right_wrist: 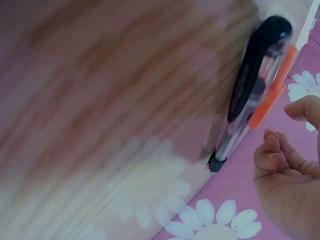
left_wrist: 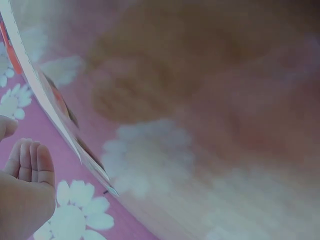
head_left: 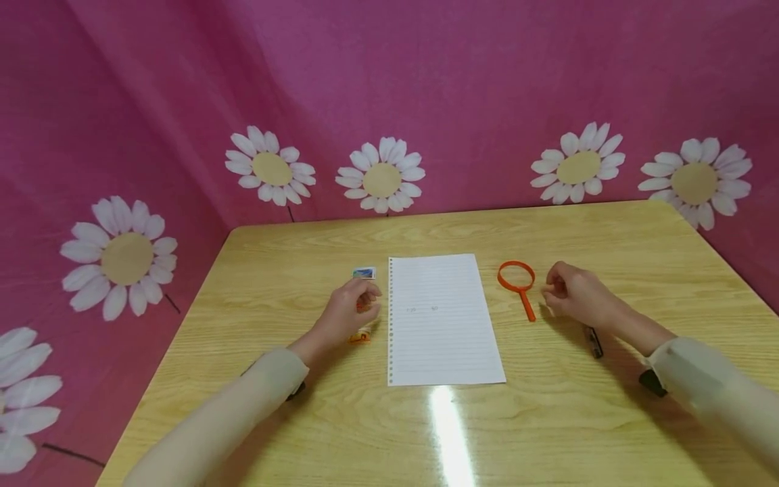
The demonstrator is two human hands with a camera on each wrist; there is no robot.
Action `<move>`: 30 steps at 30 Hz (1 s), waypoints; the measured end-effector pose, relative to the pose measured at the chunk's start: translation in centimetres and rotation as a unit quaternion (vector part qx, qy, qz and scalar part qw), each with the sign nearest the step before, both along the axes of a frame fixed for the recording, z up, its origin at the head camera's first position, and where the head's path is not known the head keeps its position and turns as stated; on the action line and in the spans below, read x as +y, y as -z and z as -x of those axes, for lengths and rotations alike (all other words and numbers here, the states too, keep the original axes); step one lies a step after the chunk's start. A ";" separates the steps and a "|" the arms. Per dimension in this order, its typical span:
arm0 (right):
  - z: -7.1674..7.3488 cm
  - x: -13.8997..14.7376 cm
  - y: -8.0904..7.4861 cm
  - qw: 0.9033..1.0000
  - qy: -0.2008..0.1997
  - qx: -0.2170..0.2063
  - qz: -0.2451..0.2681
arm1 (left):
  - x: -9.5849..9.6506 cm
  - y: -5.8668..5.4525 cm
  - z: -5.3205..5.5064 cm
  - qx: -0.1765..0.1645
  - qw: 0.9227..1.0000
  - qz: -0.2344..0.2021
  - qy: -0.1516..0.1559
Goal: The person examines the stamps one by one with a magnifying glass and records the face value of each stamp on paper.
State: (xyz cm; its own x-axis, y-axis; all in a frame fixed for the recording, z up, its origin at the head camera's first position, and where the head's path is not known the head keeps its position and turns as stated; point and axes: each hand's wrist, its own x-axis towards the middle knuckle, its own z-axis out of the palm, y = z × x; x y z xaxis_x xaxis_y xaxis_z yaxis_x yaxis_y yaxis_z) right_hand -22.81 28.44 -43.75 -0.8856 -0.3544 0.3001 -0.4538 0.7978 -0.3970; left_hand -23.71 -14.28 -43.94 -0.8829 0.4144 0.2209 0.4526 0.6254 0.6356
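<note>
My left hand [head_left: 349, 308] hovers just left of the lined sheet of paper [head_left: 444, 345], over several small colourful picture pieces, perhaps stamps. One blue-and-white piece [head_left: 364, 272] shows beyond the fingers and an orange one [head_left: 360, 337] below them; the hand covers part of the rest. Its fingers [left_wrist: 35, 160] bend loosely around nothing. Beside the orange magnifying glass [head_left: 527, 306], my right hand [head_left: 578, 294] is held over the table, fingers loosely curled and holding nothing. A clear pen with a black clip [right_wrist: 245, 95] lies near that hand, partly behind the wrist in the head view.
The pale wooden table [head_left: 438, 230] backs onto a pink cloth [head_left: 462, 81] printed with white daisies, which also hangs along the left. Faint small writing marks the middle of the sheet. A bright reflection shines on the tabletop in front of the paper.
</note>
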 end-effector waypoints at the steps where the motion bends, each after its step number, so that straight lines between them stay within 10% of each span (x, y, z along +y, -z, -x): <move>1: 0.1 0.1 0.0 1.000 0.001 0.000 0.000 | 0.0 0.1 -0.3 0.000 1.000 0.000 0.003; 30: 1.8 3.5 0.3 0.994 0.062 -0.070 -0.049 | 0.8 0.2 -6.9 -0.038 0.992 0.039 0.112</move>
State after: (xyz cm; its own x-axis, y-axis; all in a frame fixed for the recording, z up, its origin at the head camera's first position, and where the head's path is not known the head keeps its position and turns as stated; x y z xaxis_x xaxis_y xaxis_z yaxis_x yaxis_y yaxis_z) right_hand -24.60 31.96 -44.06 -0.9552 -0.2607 0.1401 -0.2947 0.8821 -0.3676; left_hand -16.85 -13.48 -44.17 -0.7794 0.6154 0.1176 0.5390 0.5630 0.6265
